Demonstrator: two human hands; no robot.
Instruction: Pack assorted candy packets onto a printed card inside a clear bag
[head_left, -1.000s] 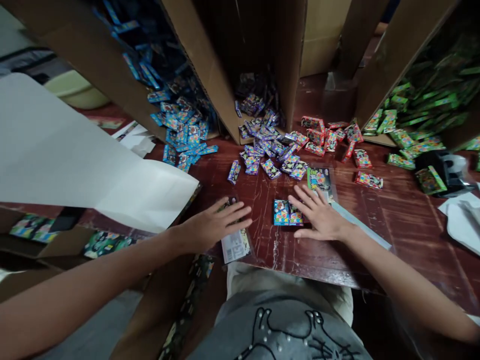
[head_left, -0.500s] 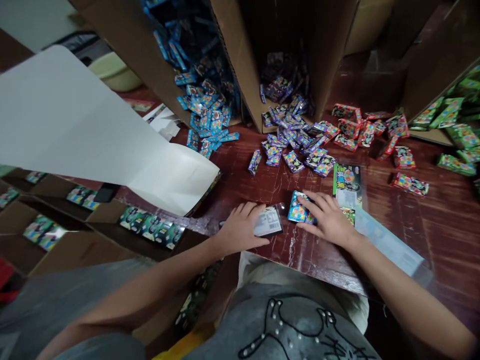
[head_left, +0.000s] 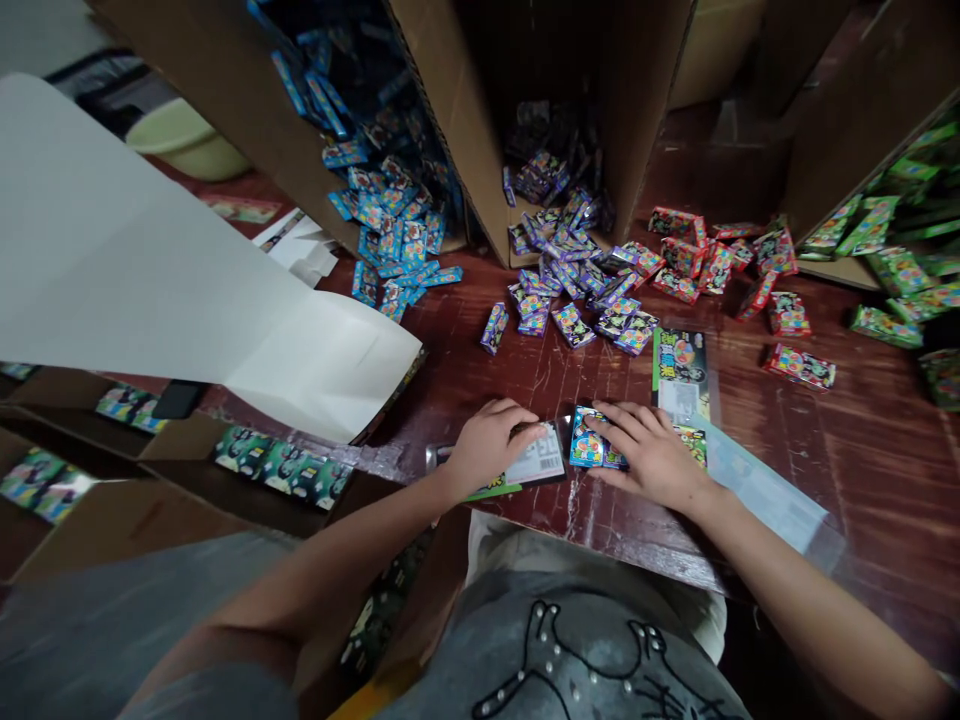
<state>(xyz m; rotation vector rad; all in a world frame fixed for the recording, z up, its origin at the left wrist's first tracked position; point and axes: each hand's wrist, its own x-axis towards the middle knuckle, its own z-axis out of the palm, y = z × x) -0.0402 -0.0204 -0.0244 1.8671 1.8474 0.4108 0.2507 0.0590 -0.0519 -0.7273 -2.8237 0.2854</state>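
My left hand [head_left: 491, 445] lies over a printed plastic packaging bag [head_left: 538, 455] with a white label and barcode. Its fingers curl inward at the bag, which is flat on the table and partly covered by the hand. To the right, my right hand [head_left: 656, 452] spans a row of small candy boxes, its fingers over their tops. A blue candy box [head_left: 585, 440] shows at the row's left end and a green one [head_left: 694, 443] at its right; the middle is mostly hidden. The blue box sits close to the bag's open-looking right edge.
Behind lie piles of blue boxes [head_left: 405, 235], purple boxes [head_left: 574, 260], red boxes [head_left: 701, 255] and green boxes [head_left: 900, 265], by upright cartons [head_left: 469, 130]. More printed bags [head_left: 679, 370] lie right. A large white sheet [head_left: 322, 350] and compartmented cartons [head_left: 172, 495] are at left.
My left hand's fingers have drawn in from spread to curled, and more of the bag's green lower edge shows. My right hand stays over the boxes. The camera view has shifted slightly.
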